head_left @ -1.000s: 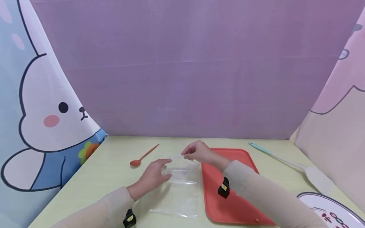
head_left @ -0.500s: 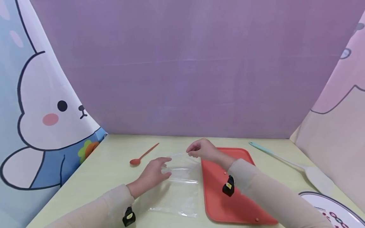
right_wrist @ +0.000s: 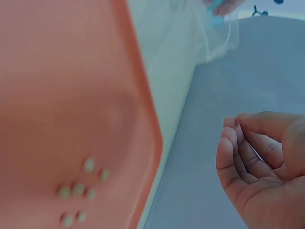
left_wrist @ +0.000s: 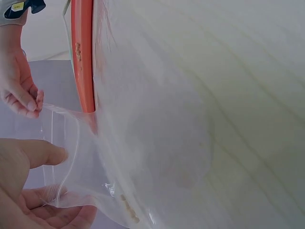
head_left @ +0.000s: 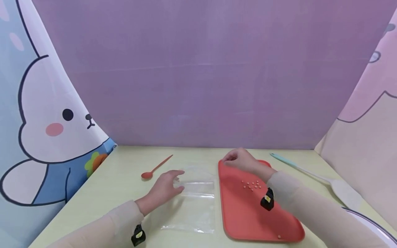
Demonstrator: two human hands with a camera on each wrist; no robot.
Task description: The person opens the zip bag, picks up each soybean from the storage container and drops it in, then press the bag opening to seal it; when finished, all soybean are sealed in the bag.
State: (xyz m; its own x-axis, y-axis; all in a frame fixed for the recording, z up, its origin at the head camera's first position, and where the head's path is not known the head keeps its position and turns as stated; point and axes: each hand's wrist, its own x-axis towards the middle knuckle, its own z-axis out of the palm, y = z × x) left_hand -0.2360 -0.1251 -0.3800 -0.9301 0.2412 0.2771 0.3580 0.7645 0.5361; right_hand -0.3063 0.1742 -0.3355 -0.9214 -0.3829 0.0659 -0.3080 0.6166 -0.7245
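A clear zip-lock bag (head_left: pixel 189 210) lies on the table with its mouth raised. My left hand (head_left: pixel 164 189) holds the bag at its left edge, thumb and fingers spread around the mouth. In the left wrist view several small beans (left_wrist: pixel 128 209) show low in the bag (left_wrist: pixel 86 162). My right hand (head_left: pixel 240 160) is above the far-left corner of a red tray (head_left: pixel 235 206). Its thumb and fingertips meet, and nothing shows between them in the right wrist view, where the hand (right_wrist: pixel 267 167) is close up. Several pale beans (head_left: pixel 252 185) lie on the tray.
A red spoon (head_left: pixel 147 175) lies left of the bag. At the right is a spatula with a mint handle (head_left: pixel 283 160) and white blade (head_left: pixel 345 194), with a round white plate (head_left: pixel 376 227) nearer. A single bean (head_left: pixel 279 236) sits near the tray's front edge. A purple backdrop stands behind.
My right hand has moved right, away from the bag's mouth to above the tray, uncovering the beans there. The raised bag mouth has sunk a little. My left hand has hardly moved.
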